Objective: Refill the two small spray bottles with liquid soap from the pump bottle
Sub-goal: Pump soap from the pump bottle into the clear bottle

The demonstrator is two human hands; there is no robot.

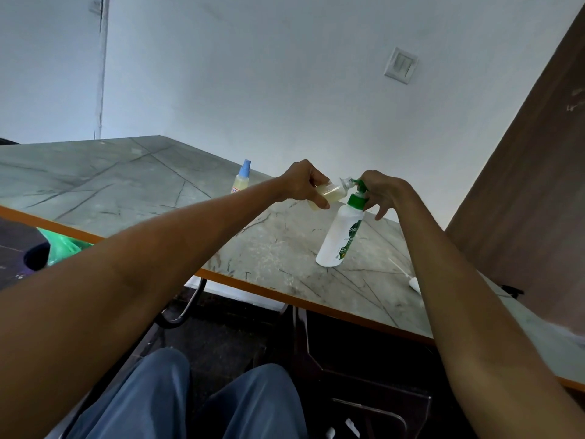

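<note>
Fingers (321, 202) of left hand (304, 185) wrapped around open spray bottle (329, 193), tilted in the air, mouth at green nozzle of pump bottle (340, 236). Right hand (384, 191) pressing down on pump head (361, 185), outer fingers spread loose. Pump bottle standing near front edge of worktop (142, 182). Second spray bottle (242, 177), blue-capped, upright by far edge.

Both bare forearms reach forward — left hand (302, 185) curled closed; right hand (381, 191) pressing down, fingers splayed.
</note>
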